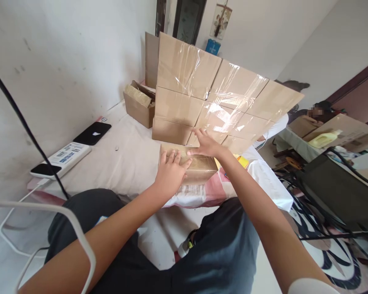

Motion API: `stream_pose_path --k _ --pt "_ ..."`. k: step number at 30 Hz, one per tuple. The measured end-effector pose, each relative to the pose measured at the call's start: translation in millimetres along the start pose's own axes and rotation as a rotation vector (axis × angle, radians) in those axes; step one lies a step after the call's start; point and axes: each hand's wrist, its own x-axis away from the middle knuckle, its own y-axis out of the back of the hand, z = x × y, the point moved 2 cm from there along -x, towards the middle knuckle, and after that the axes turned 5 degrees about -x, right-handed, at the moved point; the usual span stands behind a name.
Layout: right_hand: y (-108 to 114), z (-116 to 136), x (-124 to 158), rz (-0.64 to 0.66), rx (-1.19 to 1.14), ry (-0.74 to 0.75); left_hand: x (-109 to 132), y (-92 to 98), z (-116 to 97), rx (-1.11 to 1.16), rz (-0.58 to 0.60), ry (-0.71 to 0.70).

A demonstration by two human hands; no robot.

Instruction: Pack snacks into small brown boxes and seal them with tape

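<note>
— What are your fingers doing?

— On your left hand (171, 171) they're slightly spread and lie flat on top of the box (204, 167), palm down. They grip nothing. On your right hand (206, 143) they're straight and close together, laid over the box's far edge, tips right at the foot of the cartons (184, 77). I can't tell whether they touch those.

— And the arms?

— Both reach forward from your lap. The left forearm comes in from the lower left. The right one crosses from the lower right, wrist bent a little inward, so your two hands nearly meet.

— Where's the box?

— At the near edge of the surface (125, 159), on the white sheet, touching the taped cartons that lean up behind it.

— Anything else around?

— An open box (139, 102) sits at the far left by the wall. Along the left edge lie a tablet (92, 133), a power strip (68, 155) and a phone (44, 169). A black cable (24, 122) cuts across your view there. Something yellow (243, 162) peeks out right of the box.
</note>
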Motion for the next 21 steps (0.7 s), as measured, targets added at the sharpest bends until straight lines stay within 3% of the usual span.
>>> stream_pose_path --k 3,6,11,14,17,19,21 --pt "19.0 -13.2 -3.7 -0.289 0.289 -0.22 1.3 0.8 -1.7 0.014 -0.025 0.003" --pt "30.9 -44.2 7.2 -0.465 0.304 -0.296 2.0 0.3 -1.7 0.043 -0.038 -0.036" --pt "20.2 -117.3 60.8 -0.45 0.111 -0.672 -1.0 -3.0 1.7 0.05 -0.055 -0.101" --pt "15.8 -143.7 89.1 -0.501 0.129 -0.813 -1.2 -5.3 1.3 0.005 -0.06 -0.131" --pt "25.6 -163.7 109.8 -0.599 0.202 -1.003 0.7 -7.0 0.2 -0.032 -0.059 -0.118" --pt "31.8 -179.1 122.9 -0.561 0.15 -1.127 1.9 -8.0 0.4 -0.054 -0.071 -0.115" --pt "33.0 -195.3 136.2 -0.443 0.014 -1.168 2.1 -9.5 1.8 -0.062 -0.092 -0.12"
